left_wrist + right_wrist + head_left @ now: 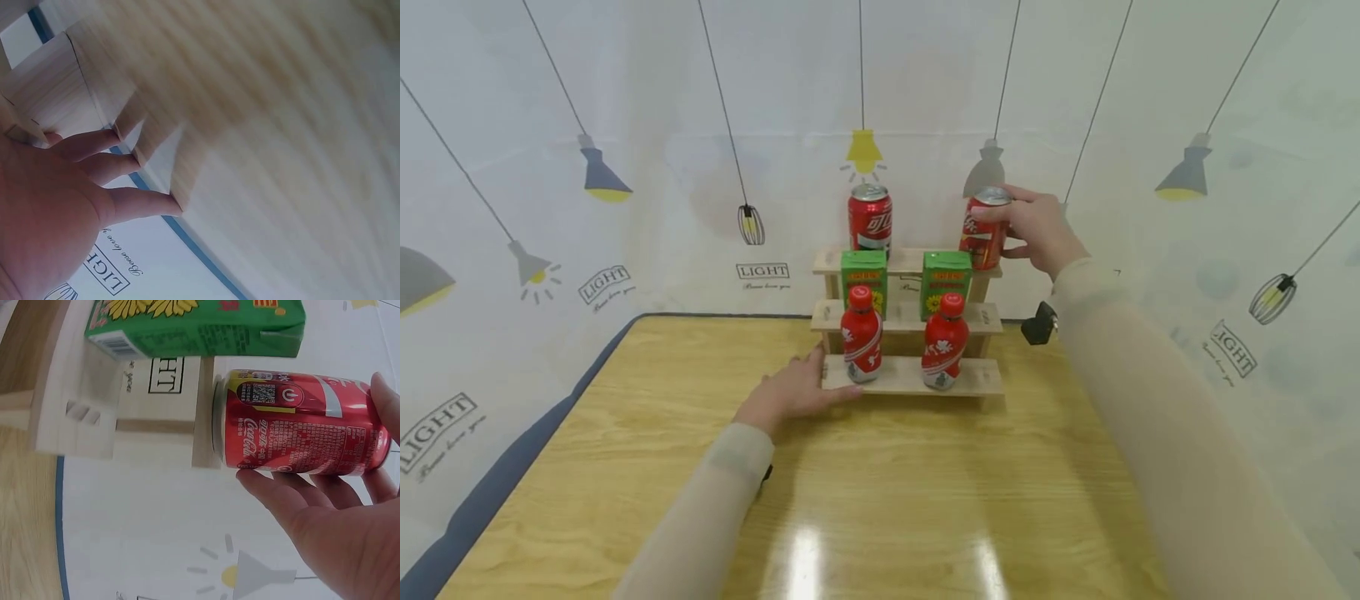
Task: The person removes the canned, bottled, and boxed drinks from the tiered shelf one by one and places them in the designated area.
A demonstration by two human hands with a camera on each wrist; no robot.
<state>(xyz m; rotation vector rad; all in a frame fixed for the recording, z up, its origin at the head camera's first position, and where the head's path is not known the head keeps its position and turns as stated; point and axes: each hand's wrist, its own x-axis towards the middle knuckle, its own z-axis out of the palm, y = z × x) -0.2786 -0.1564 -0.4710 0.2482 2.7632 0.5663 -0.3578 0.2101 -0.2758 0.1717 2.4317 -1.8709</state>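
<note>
Roughly upright, a red can sits left of the right hand, clasped in its curled fingers, top shelf directly below.

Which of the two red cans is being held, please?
The can at the right end of the top shelf: the right hand grips it, while the other can, toward the left end, has no hand on it.

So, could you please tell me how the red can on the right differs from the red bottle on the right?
The can is gripped by the right hand, while no hand touches the bottle. The can has a silver top; the bottle narrows to a red cap. The can is at the top shelf, the bottle on the bottom shelf. Both are red with white markings.
</note>
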